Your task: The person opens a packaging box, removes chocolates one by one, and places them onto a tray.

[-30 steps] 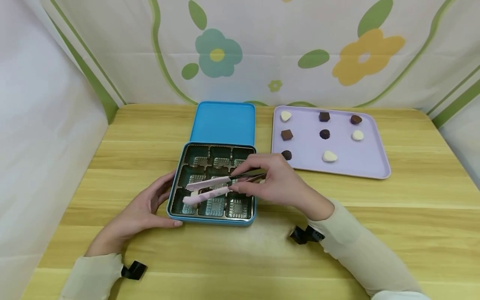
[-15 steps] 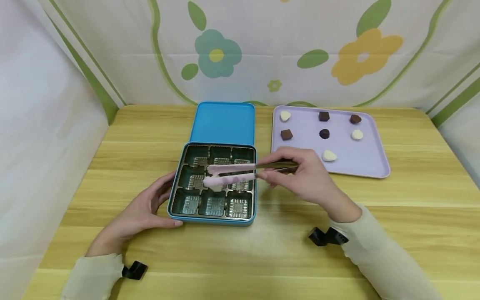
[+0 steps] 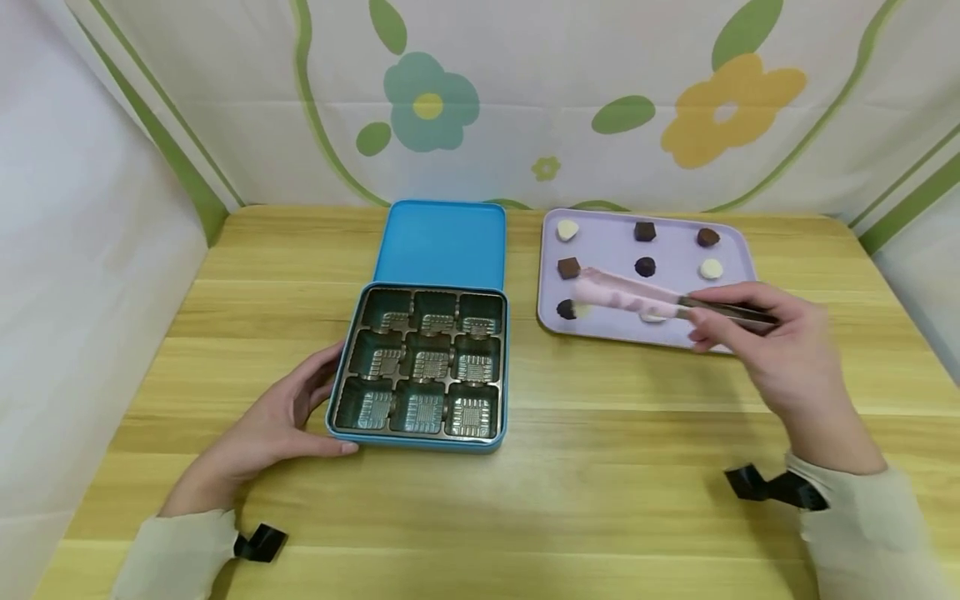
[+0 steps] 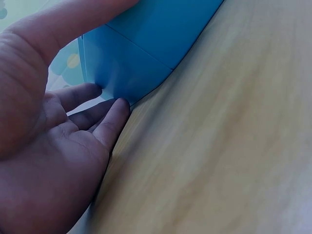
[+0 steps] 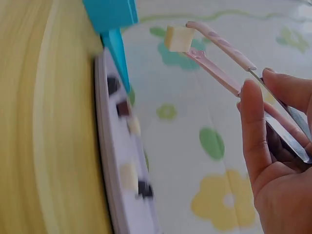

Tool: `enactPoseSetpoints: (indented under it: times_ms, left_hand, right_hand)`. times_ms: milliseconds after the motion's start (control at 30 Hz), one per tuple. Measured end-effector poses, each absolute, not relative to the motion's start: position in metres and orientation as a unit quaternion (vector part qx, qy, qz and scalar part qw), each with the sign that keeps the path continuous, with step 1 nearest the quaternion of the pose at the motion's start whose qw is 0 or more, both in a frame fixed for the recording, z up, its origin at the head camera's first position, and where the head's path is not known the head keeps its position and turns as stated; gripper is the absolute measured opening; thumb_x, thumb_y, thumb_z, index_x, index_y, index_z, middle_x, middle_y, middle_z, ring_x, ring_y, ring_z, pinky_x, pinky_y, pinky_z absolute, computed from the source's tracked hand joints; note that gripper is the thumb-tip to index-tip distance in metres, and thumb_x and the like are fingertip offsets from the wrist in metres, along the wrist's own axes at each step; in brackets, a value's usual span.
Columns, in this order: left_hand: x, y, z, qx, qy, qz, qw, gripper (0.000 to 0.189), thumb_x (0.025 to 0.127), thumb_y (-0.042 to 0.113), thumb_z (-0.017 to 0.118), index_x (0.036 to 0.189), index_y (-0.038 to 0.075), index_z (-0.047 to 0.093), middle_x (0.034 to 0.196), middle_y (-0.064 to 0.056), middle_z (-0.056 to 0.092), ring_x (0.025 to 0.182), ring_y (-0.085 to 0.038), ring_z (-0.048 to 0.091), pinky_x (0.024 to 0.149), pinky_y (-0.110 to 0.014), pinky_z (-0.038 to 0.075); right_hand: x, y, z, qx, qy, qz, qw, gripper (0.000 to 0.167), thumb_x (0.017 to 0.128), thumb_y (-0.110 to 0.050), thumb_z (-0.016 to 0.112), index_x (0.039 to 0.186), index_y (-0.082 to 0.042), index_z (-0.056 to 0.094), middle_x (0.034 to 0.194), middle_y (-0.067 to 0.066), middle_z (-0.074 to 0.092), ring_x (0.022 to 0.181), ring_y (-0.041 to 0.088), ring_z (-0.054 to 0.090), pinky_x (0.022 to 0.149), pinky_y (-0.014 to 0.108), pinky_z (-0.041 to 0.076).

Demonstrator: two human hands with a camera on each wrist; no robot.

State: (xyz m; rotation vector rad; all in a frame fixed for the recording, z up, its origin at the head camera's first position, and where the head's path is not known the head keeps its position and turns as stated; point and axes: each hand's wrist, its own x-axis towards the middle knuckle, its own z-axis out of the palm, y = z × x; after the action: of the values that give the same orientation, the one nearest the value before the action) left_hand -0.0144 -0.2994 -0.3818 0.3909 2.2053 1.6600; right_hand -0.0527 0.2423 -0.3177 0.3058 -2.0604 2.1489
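My left hand (image 3: 262,437) holds the near left corner of a blue tin (image 3: 431,446), thumb along its front and fingertips against its side (image 4: 141,53). A gold-brown insert inside it has several bare square compartments. Between thumb and fingers, my right hand (image 3: 787,358) pinches metal tongs with pink sleeves (image 3: 630,296). A cream-white chocolate cube (image 5: 179,38) sits between the tong tips, raised above the table. In the head view the tongs are blurred and extend over the lilac tray (image 3: 607,237), partly covering a white chocolate (image 3: 652,317).
Several dark, brown and white chocolates lie spaced out on the tray, among them a brown square (image 3: 569,267) and a dark round one (image 3: 645,267). The tin's blue lid (image 3: 441,242) lies behind it. A floral curtain (image 3: 525,83) hangs along the table's back edge.
My right hand has carried the tongs and white cube rightward from above the tin's near left compartments to over the tray. My left hand stays at the tin.
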Motion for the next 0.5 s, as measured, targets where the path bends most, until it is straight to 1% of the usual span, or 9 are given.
enactPoseSetpoints:
  times_ms: [167, 300, 400, 500]
  left_hand:
    - [-0.013, -0.301, -0.381, 0.14, 0.78, 0.584, 0.174, 0.12, 0.076, -0.004, 0.094, 0.172, 0.017, 0.026, 0.171, -0.022, 0.033, 0.144, 0.002, 0.045, 0.115, -0.007, 0.038]
    - [-0.014, -0.301, -0.381, 0.143, 0.779, 0.585, 0.174, 0.119, 0.077, -0.005, 0.093, 0.172, 0.018, 0.026, 0.172, -0.022, 0.032, 0.145, 0.003, 0.044, 0.115, -0.007, 0.038]
    - [-0.015, -0.3, -0.382, 0.146, 0.777, 0.586, 0.175, 0.119, 0.077, -0.005, 0.093, 0.172, 0.018, 0.026, 0.172, -0.022, 0.032, 0.145, 0.002, 0.045, 0.115, -0.007, 0.039]
    - [-0.015, -0.299, -0.384, 0.148, 0.776, 0.587, 0.174, 0.119, 0.077, -0.006, 0.093, 0.172, 0.017, 0.026, 0.171, -0.022, 0.033, 0.144, 0.001, 0.045, 0.114, -0.007, 0.039]
  right_hand:
    - [-0.046, 0.288, -0.329, 0.016, -0.69, 0.712, 0.127, 0.024, 0.091, 0.016, 0.075, 0.114, 0.019, 0.073, 0.096, 0.007, 0.084, 0.068, 0.017, 0.078, 0.065, 0.025, 0.064]
    - [-0.041, 0.326, -0.336, -0.03, -0.707, 0.692, 0.144, 0.021, 0.092, 0.013, 0.076, 0.112, 0.014, 0.076, 0.095, 0.004, 0.084, 0.066, 0.014, 0.078, 0.064, 0.022, 0.063]
    - [-0.039, 0.349, -0.337, -0.068, -0.777, 0.611, 0.137, 0.02, 0.097, 0.007, 0.073, 0.11, -0.006, 0.081, 0.094, -0.011, 0.082, 0.065, 0.005, 0.076, 0.063, 0.017, 0.061]
    - [-0.039, 0.362, -0.336, -0.085, -0.838, 0.521, 0.135, 0.029, 0.1, 0.003, 0.071, 0.107, -0.025, 0.078, 0.093, -0.023, 0.076, 0.064, -0.003, 0.073, 0.062, 0.012, 0.059]
